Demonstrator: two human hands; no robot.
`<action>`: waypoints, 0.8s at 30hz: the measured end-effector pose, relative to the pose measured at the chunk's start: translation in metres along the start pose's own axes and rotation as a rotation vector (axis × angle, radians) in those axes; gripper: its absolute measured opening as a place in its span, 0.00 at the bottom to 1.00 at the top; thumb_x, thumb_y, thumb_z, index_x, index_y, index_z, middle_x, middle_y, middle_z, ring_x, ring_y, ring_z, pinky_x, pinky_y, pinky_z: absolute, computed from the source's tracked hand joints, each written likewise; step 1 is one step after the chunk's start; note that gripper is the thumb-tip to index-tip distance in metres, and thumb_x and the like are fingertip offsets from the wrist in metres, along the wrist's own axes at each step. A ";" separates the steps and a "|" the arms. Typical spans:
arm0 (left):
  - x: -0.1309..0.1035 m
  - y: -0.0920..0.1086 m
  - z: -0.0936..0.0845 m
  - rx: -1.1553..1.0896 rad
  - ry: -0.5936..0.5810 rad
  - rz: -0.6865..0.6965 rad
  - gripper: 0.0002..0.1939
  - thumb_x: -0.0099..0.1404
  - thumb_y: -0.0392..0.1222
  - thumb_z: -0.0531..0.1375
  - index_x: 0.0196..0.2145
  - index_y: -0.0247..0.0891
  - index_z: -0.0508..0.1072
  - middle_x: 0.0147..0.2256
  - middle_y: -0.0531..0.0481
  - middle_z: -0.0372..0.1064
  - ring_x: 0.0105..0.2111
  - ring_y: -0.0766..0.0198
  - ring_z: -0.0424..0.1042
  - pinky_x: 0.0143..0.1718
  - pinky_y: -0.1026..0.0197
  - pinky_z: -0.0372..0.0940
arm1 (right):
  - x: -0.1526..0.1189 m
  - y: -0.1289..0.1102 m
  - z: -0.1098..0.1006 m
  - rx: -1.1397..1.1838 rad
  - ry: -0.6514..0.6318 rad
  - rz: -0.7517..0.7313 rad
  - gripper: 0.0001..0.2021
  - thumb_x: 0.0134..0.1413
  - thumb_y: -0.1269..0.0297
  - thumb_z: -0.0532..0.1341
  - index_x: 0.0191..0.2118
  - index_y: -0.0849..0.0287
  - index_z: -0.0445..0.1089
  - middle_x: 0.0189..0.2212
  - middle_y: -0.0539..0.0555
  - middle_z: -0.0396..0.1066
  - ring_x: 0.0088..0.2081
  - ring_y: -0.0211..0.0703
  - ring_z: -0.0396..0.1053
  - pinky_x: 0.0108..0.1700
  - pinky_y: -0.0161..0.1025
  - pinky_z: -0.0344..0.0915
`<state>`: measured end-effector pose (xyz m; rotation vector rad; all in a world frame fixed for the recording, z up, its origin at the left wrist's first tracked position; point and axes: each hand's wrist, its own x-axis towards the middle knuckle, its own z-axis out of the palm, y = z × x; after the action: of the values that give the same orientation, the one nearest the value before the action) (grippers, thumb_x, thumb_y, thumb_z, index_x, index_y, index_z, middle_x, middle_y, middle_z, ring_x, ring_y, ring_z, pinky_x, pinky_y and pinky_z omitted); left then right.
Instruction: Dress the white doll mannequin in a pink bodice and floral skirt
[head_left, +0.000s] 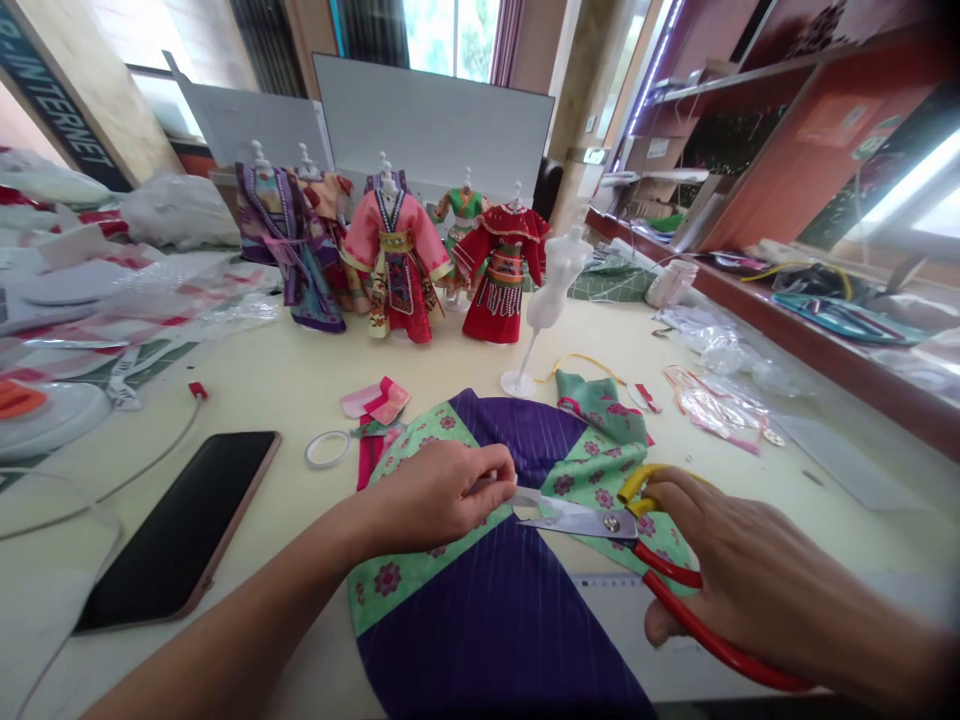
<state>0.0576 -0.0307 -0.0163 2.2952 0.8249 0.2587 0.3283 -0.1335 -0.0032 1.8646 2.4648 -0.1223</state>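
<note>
Pinching pale strip (pixel 528 495) over patchwork cloth (pixel 487 620), left hand (pixel 450 492) hides one end; right hand (pixel 739 550) grips scissors (pixel 611 523), partly covered.

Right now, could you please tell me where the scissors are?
In the head view, the scissors are right of centre in the right hand, pointing toward the left hand over the purple and green fabric.

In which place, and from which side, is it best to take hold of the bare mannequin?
Probably grip the mannequin at its waist, from the right: the waist narrows above the hips, and the red dress appears close on the left.
</note>
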 end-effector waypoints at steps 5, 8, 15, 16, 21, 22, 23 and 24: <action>0.000 -0.004 -0.001 -0.158 0.016 -0.057 0.10 0.67 0.47 0.50 0.32 0.41 0.65 0.20 0.59 0.58 0.20 0.71 0.56 0.23 0.66 0.50 | 0.000 0.016 0.003 -0.086 0.162 0.013 0.33 0.32 0.39 0.67 0.40 0.59 0.64 0.44 0.62 0.67 0.43 0.61 0.68 0.39 0.50 0.68; 0.002 -0.005 -0.001 -0.281 0.054 -0.079 0.12 0.67 0.49 0.50 0.32 0.40 0.65 0.21 0.59 0.56 0.20 0.72 0.54 0.21 0.67 0.50 | -0.003 0.018 -0.001 -0.010 0.065 0.125 0.33 0.33 0.41 0.68 0.43 0.57 0.63 0.44 0.60 0.68 0.39 0.59 0.70 0.35 0.48 0.67; 0.009 -0.001 0.002 -0.553 0.174 -0.078 0.10 0.67 0.46 0.51 0.32 0.38 0.63 0.20 0.59 0.60 0.19 0.74 0.55 0.21 0.70 0.52 | -0.013 -0.004 0.006 0.372 -0.206 0.329 0.15 0.45 0.50 0.61 0.31 0.55 0.59 0.29 0.51 0.67 0.29 0.45 0.65 0.29 0.37 0.61; 0.009 0.000 0.004 -0.586 0.189 -0.076 0.09 0.67 0.46 0.52 0.33 0.38 0.63 0.20 0.59 0.60 0.19 0.74 0.56 0.21 0.70 0.52 | -0.015 -0.006 0.010 0.430 -0.217 0.321 0.14 0.47 0.52 0.60 0.30 0.55 0.58 0.28 0.50 0.67 0.28 0.44 0.65 0.29 0.36 0.60; 0.009 0.005 0.011 -0.729 0.243 -0.084 0.09 0.66 0.45 0.53 0.33 0.37 0.62 0.20 0.59 0.59 0.19 0.75 0.56 0.20 0.70 0.52 | -0.017 -0.022 0.016 0.578 -0.249 0.322 0.12 0.47 0.54 0.58 0.29 0.56 0.57 0.28 0.51 0.68 0.29 0.44 0.64 0.29 0.36 0.57; 0.009 0.005 0.012 -0.750 0.253 -0.085 0.09 0.66 0.45 0.53 0.33 0.37 0.62 0.20 0.59 0.59 0.19 0.75 0.56 0.20 0.70 0.52 | -0.015 -0.025 0.015 0.583 -0.245 0.329 0.13 0.46 0.53 0.58 0.29 0.56 0.57 0.29 0.52 0.69 0.29 0.45 0.65 0.30 0.37 0.57; 0.009 0.006 0.013 -0.770 0.263 -0.083 0.09 0.66 0.45 0.54 0.33 0.37 0.62 0.20 0.60 0.59 0.19 0.75 0.56 0.20 0.70 0.52 | -0.013 -0.029 0.014 0.588 -0.238 0.331 0.13 0.46 0.53 0.59 0.28 0.56 0.57 0.29 0.53 0.70 0.30 0.45 0.65 0.31 0.37 0.57; 0.009 0.006 0.014 -0.788 0.271 -0.080 0.09 0.66 0.45 0.54 0.32 0.37 0.62 0.19 0.60 0.59 0.19 0.75 0.55 0.20 0.70 0.52 | -0.011 -0.032 0.013 0.590 -0.228 0.332 0.14 0.45 0.53 0.59 0.29 0.56 0.57 0.30 0.53 0.70 0.30 0.46 0.65 0.31 0.37 0.57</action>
<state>0.0731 -0.0361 -0.0234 1.5027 0.7623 0.7276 0.3004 -0.1537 -0.0138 2.2697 2.0675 -1.0769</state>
